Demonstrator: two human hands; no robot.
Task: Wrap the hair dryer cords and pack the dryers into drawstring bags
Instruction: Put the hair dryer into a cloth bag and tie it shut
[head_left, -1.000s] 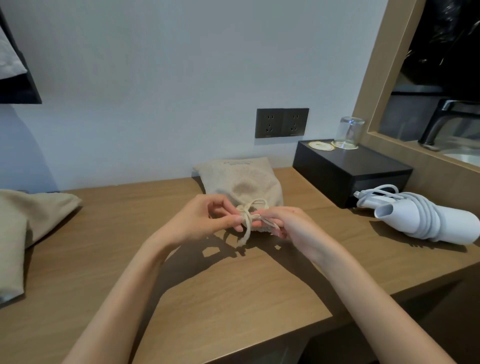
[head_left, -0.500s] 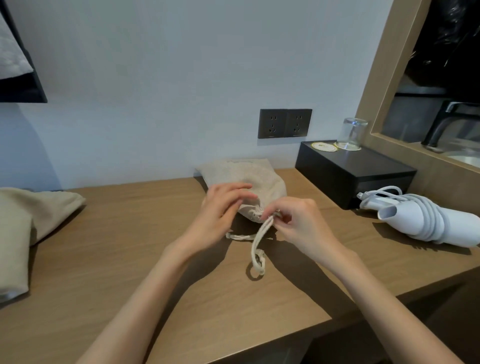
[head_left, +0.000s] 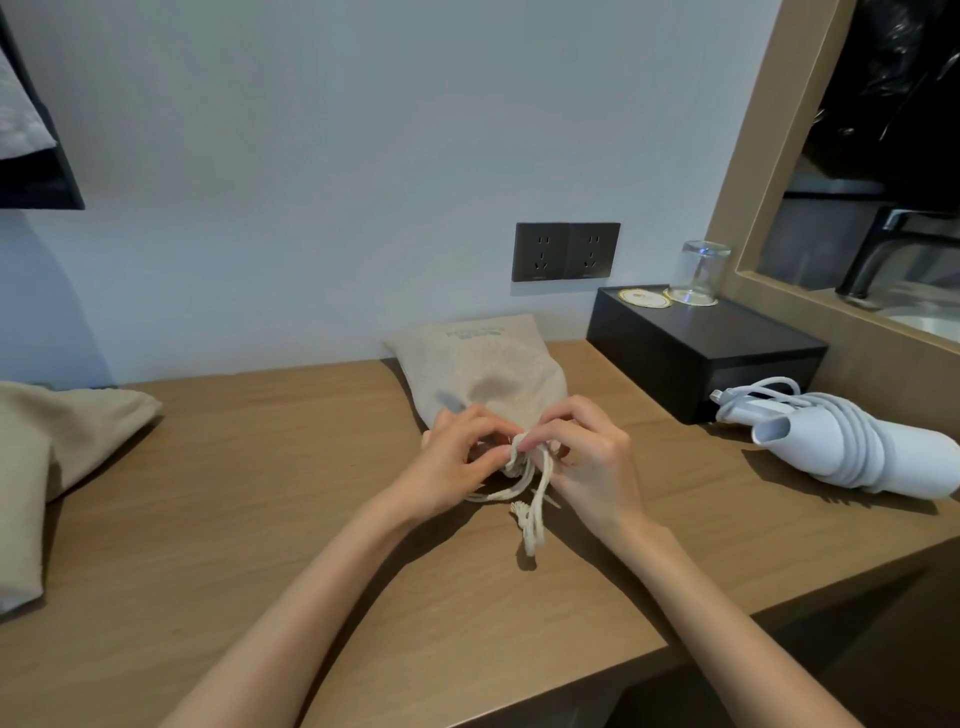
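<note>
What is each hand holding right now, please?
Left hand: closed, pinching the drawstring at the bag mouth.
Right hand: closed, pinching the same drawstring.

Faint print on the drawstring bag (head_left: 483, 364) and the round coaster (head_left: 644, 298) is too small to read.

Left hand (head_left: 454, 460), right hand (head_left: 589, 457), close together, fingers (head_left: 537, 435) curled, pinching

My left hand (head_left: 457, 462) and right hand (head_left: 587, 467) are bare, with slim fingers. My left forearm (head_left: 311, 597) and right forearm (head_left: 727, 613) are bare too, slender and smooth, uncovered from the wrists to the bottom edge of the view.
</note>
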